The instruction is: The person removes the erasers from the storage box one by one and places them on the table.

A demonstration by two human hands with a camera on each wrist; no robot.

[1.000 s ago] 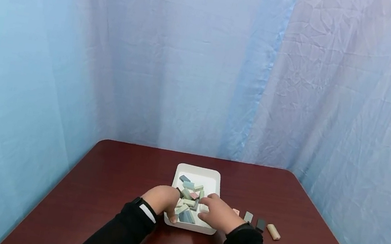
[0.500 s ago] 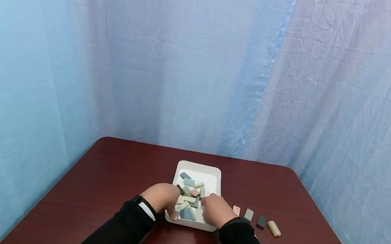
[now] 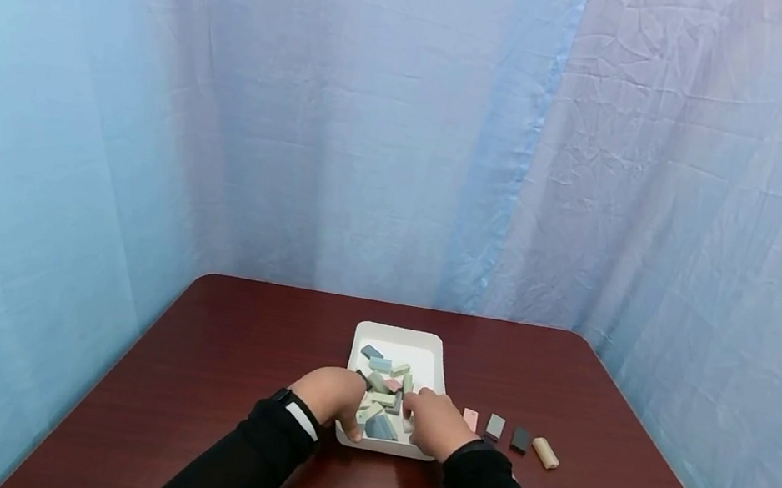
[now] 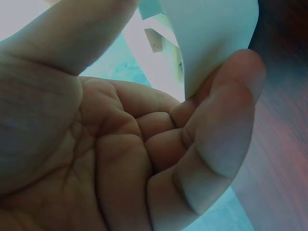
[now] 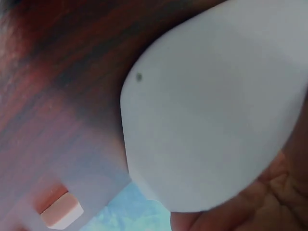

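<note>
- Head view: white tray [image 3: 431, 353] sits in the middle of the brown desk [image 3: 215, 353], full of small pastel blocks [image 3: 379, 398].
- Left hand [image 3: 330, 397] wraps the tray's near left corner, fingers curled on the rim.
- Right hand [image 3: 436, 424] sits at the near right corner, fingers dipping into the blocks; cannot tell if pinching one.
- Four more blocks lie in a row on the desk just right of the tray: pink [image 3: 469, 418], grey [image 3: 495, 427], dark [image 3: 520, 439], tan [image 3: 545, 453].
- Left wrist view: left hand [image 4: 120, 159] curled round the tray wall [image 4: 211, 43], thumb on one side and fingers on the other. Blocks peek out behind.
- Right wrist view: rounded tray corner [image 5: 216, 110] fills the frame, a bit of right hand [image 5: 260, 202] under it, pink block [image 5: 60, 209] on the desk [image 5: 57, 72] close by.
- Looks light, stiff and smooth, likely plastic, so maybe a bit slippery. Best held by the rim at two corners, kept level, or loose blocks will slide and spill.
- Blocks look small, hard and light. Easy to pinch by the long sides.
</note>
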